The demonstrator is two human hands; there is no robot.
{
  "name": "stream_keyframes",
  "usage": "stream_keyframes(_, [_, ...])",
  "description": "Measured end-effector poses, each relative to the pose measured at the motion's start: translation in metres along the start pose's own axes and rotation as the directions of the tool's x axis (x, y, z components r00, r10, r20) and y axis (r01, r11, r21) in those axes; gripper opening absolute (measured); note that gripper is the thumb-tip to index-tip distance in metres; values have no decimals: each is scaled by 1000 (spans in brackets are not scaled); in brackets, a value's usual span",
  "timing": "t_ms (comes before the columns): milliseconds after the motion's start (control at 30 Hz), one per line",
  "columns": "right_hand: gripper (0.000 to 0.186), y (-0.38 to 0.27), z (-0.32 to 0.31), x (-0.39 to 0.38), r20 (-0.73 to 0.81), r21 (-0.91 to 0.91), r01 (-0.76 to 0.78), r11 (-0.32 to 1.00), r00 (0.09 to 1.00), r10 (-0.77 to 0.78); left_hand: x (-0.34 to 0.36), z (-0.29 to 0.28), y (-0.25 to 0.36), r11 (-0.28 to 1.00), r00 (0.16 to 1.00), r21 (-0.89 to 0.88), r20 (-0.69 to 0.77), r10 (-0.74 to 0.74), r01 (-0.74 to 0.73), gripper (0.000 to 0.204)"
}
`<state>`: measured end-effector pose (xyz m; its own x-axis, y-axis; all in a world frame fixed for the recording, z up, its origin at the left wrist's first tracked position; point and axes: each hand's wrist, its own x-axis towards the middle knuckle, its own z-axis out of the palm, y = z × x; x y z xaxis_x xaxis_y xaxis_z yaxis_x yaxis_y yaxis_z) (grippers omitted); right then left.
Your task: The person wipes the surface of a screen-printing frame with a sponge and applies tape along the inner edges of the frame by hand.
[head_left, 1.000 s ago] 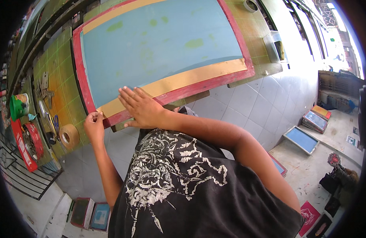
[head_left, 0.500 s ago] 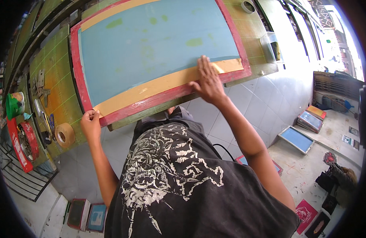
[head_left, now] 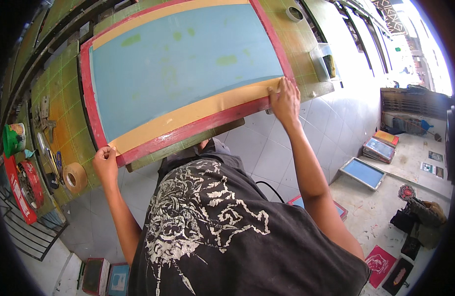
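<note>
A screen-printing frame (head_left: 89,93) with red edges and blue mesh (head_left: 153,64) lies on the green work table. Along its near side runs a strip of brown tape (head_left: 198,109), with a slight ripple toward its right part. My left hand (head_left: 105,166) is closed at the near left corner, thumb and finger pinched at the strip's left end. At the near right corner, my right hand (head_left: 286,102) lies over the strip's other end, its fingers stretched out and the thumb apart. Another tape strip (head_left: 153,18) covers the far side of the mesh.
Left on the table (head_left: 65,113) are a tape roll (head_left: 75,178), a green tub (head_left: 14,139), scissors (head_left: 59,160), metal pieces (head_left: 44,116) and a red container (head_left: 31,185). A clear box (head_left: 320,61) and a small ring (head_left: 294,14) stand right. More frames (head_left: 363,172) rest on the low ledge.
My right hand has slid right along the tape strip to its right end. My left hand stays at the left corner. The whole view has shifted slightly.
</note>
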<state>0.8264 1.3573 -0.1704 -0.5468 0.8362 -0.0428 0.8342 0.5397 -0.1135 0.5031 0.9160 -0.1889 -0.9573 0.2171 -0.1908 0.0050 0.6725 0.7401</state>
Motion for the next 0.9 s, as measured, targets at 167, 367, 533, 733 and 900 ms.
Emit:
stream_keyframes(167, [85, 45, 18, 35, -300, 88, -215, 973, 925, 231, -3, -1, 8, 999, 999, 40, -6, 32, -31, 16])
stream_keyframes(367, [91, 62, 22, 36, -63, 324, -200, 925, 971, 232, 1, -2, 2, 998, 999, 46, 9, 31, -31, 15])
stream_keyframes(533, [89, 61, 23, 32, -85, 344, -193, 919, 968, 235, 2, -4, 0, 1000, 999, 15, 35, 6, -6, 15])
stream_keyframes(733, [88, 66, 26, 34, -104, 299, -201, 933, 965, 242, 7, -5, 5, 997, 993, -4, 90, -72, 72, 16])
stream_keyframes(900, [88, 68, 27, 34, -112, 300, -196, 934, 965, 238, 15, -9, -4, 986, 977, -109, 187, -104, 126, 17])
